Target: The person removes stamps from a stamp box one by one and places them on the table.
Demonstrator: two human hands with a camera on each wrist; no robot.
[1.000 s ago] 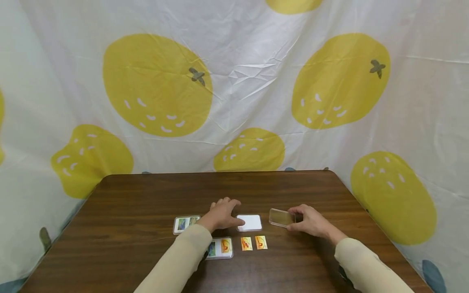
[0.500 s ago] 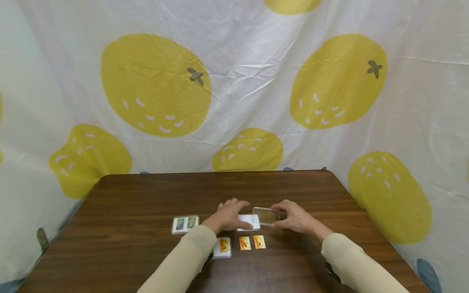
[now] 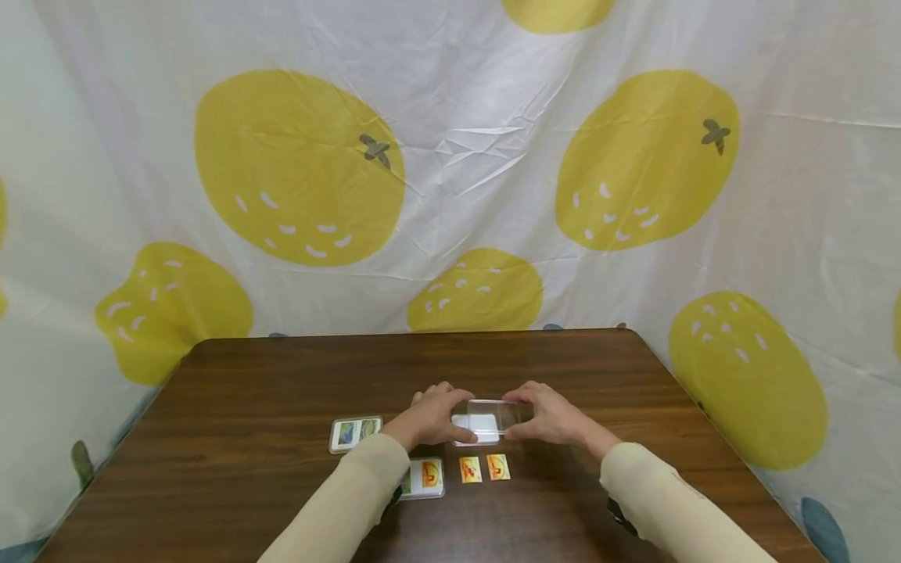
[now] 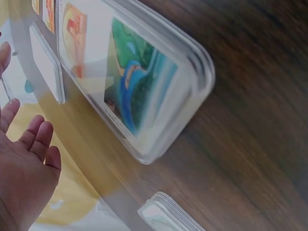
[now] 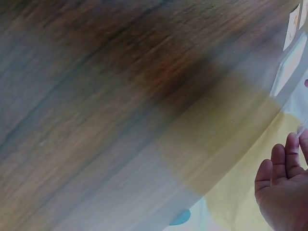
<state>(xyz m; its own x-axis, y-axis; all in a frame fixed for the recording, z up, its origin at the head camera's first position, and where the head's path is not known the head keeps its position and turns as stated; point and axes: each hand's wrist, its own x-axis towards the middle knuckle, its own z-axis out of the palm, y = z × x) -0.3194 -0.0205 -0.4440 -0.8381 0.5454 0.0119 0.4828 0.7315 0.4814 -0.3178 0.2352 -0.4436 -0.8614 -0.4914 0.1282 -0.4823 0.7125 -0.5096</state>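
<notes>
A clear plastic lid [image 3: 486, 408] is held slightly tilted above a white case [image 3: 480, 428] and overlaps it in the head view. My right hand [image 3: 552, 414] grips the lid's right end between thumb and fingers. At its left end is my left hand [image 3: 432, 417], index fingertip at the far corner and thumb at the near one. Its other fingers [image 4: 41, 137] are relaxed in the left wrist view. Close under the left forearm lies a clear case with picture cards [image 3: 425, 477]. Two small orange cards [image 3: 470, 469] lie in front of the white case.
Another clear case with two green-blue pictures [image 3: 355, 434] lies left of my left hand. The brown wooden table [image 3: 267, 375] ends at a rounded far edge. Behind it hangs a white cloth with yellow fruit [image 3: 303, 164].
My right hand has carried the lid leftward, from beside the white case to above it. The left hand has shifted slightly right, and the lid's left end now meets its fingertips.
</notes>
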